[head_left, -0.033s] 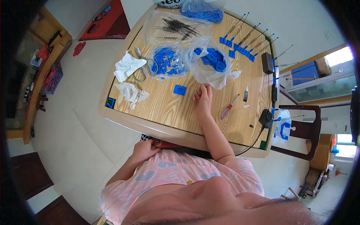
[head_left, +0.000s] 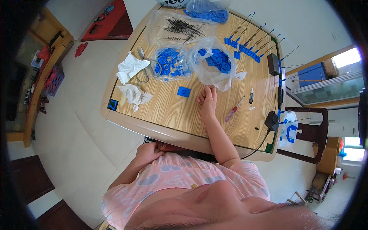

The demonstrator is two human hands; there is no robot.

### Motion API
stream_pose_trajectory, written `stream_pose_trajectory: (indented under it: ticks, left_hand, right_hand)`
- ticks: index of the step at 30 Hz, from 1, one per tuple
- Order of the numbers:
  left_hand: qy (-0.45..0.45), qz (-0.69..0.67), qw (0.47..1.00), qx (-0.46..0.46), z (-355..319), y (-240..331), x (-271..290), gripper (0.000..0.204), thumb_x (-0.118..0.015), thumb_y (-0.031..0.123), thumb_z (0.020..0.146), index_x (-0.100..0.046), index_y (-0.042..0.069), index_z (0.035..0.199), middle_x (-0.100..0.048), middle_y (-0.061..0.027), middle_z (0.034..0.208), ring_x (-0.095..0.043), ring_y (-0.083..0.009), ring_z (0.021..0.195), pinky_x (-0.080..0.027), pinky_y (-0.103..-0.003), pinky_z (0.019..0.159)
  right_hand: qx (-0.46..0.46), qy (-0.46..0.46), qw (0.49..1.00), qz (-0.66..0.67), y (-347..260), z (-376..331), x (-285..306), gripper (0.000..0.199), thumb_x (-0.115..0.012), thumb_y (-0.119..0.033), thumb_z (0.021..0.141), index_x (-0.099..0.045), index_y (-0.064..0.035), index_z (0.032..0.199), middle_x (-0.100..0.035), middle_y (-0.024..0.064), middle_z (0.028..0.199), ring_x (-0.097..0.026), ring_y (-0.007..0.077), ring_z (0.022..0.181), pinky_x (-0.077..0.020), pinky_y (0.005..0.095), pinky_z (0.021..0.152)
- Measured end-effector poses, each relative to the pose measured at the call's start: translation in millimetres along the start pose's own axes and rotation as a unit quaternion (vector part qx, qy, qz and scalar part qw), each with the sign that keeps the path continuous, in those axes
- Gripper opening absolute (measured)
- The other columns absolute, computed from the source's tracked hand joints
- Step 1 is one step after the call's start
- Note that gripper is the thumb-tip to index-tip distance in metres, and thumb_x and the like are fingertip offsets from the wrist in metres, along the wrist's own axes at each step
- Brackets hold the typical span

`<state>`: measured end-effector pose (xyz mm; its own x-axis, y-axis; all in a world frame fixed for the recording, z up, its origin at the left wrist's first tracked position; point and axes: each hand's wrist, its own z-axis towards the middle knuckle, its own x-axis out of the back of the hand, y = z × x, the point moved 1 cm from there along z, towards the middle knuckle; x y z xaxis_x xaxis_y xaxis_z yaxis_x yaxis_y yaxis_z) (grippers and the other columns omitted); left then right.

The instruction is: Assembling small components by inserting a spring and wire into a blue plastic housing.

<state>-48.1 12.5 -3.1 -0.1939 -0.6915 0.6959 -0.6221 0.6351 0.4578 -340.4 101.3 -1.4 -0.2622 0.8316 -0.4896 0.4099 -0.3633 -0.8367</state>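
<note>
Wood surface: your light wood-grain table with rounded cream edge (head_left: pixel 153 126) stands on a pale tiled floor (head_left: pixel 76 126).
Room: a dark wooden chair (head_left: pixel 318 134) sits at the table's right; a red mat (head_left: pixel 111 19) lies beyond the far left corner.
Right hand: your right hand (head_left: pixel 209 99) rests on the tabletop, fingers loosely curled and holding nothing, its fingertips touching the lower edge of the clear plastic bag of blue plastic parts (head_left: pixel 216 63).
Left hand: your left hand (head_left: pixel 147 151) is below the table's near edge at your lap; I cannot tell whether it grips anything.
Nearby pieces: a small blue square plastic part (head_left: pixel 183 91) lies just left of your right hand; a pink-handled screwdriver (head_left: pixel 234 109) lies just right of it.
Packages: a second clear bag of blue pieces (head_left: pixel 170 63) sits left of the first; a clear bag of dark wire springs (head_left: pixel 180 27) lies farther back.
Cloths: two crumpled white rags (head_left: pixel 130 67) lie near the left edge.
</note>
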Motion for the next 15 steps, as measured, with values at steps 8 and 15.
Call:
stream_pose_trajectory:
  ticks: [8, 15]
  left_hand:
    - [0.002, -0.003, 1.000, -0.006, -0.5, 0.2, 1.1, 0.055, -0.073, 0.052, 0.064, -0.068, 0.007, 0.096, -0.068, -0.0192, 0.083, -0.065, -0.0367, 0.081, -0.052, -0.045, 0.074]
    - [-0.005, 0.006, 1.000, 0.001, -1.7, -1.0, 0.2, 0.054, -0.072, 0.051, 0.066, -0.068, 0.007, 0.098, -0.068, -0.0193, 0.085, -0.065, -0.0366, 0.082, -0.052, -0.045, 0.075]
  right_hand:
    - [0.013, -0.008, 1.000, -0.007, 1.1, 0.4, 0.9, 0.012, -0.050, -0.019, 0.095, -0.042, -0.0113, 0.090, -0.034, -0.0037, 0.066, -0.036, 0.0071, 0.054, -0.0364, 0.0251, 0.049]
    - [0.013, -0.006, 1.000, -0.005, 5.2, 3.0, 2.8, 0.011, -0.048, -0.018, 0.095, -0.041, -0.0112, 0.089, -0.034, -0.0030, 0.066, -0.035, 0.0074, 0.054, -0.0363, 0.0252, 0.049]
